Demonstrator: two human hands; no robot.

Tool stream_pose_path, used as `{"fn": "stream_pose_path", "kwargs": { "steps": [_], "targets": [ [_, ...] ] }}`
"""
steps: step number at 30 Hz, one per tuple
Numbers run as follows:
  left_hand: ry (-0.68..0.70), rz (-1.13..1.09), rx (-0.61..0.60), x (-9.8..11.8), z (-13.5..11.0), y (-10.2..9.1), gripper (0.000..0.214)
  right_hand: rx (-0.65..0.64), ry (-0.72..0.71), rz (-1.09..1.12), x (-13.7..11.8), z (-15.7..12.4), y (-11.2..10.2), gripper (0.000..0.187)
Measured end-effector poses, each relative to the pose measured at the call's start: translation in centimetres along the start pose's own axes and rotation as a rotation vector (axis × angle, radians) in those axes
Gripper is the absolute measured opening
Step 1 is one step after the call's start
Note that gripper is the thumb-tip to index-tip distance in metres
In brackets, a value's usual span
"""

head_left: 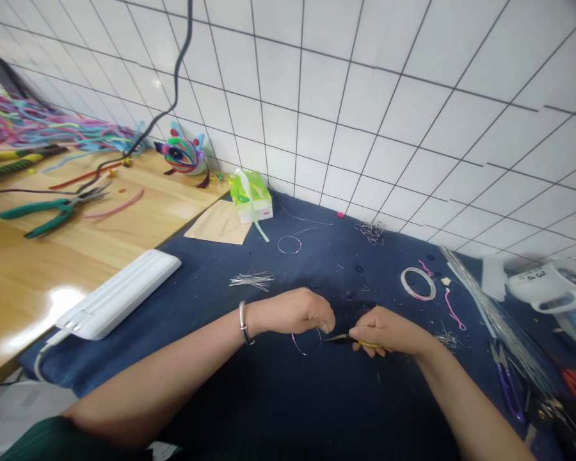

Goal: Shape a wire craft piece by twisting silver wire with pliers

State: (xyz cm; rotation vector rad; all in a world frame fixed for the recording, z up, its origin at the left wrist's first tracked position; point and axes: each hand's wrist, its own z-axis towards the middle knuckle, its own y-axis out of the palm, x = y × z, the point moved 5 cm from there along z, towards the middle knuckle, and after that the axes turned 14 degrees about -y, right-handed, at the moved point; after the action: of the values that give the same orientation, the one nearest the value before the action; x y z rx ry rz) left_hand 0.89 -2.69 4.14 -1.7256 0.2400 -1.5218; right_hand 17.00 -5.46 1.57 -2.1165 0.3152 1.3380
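Wire loop (pixel 298 349), tapered metal tool (pixel 344 337)

The dark blue tablecloth (pixel 201 275) is matt fabric; the pale brown wooden tabletop (pixel 139 224) at left, smooth and glossy. The long white power bank (pixel 120 294) looks like smooth plastic. The slim yellow-handled hand tool (pixel 344 338) at near centre has dark metal tips, and the straight silvery wires (pixel 252 280) farther left are shiny metal.
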Motion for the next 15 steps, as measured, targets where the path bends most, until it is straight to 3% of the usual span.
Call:
{"fn": "stream_pose_path", "kwargs": {
  "steps": [15],
  "targets": [
    [0.087, 0.103, -0.088, 1.8, 0.2, 2.9, 0.024, -0.170, 0.073, 0.040, 0.9, -0.5, 0.4, 0.039]
  ]
}}
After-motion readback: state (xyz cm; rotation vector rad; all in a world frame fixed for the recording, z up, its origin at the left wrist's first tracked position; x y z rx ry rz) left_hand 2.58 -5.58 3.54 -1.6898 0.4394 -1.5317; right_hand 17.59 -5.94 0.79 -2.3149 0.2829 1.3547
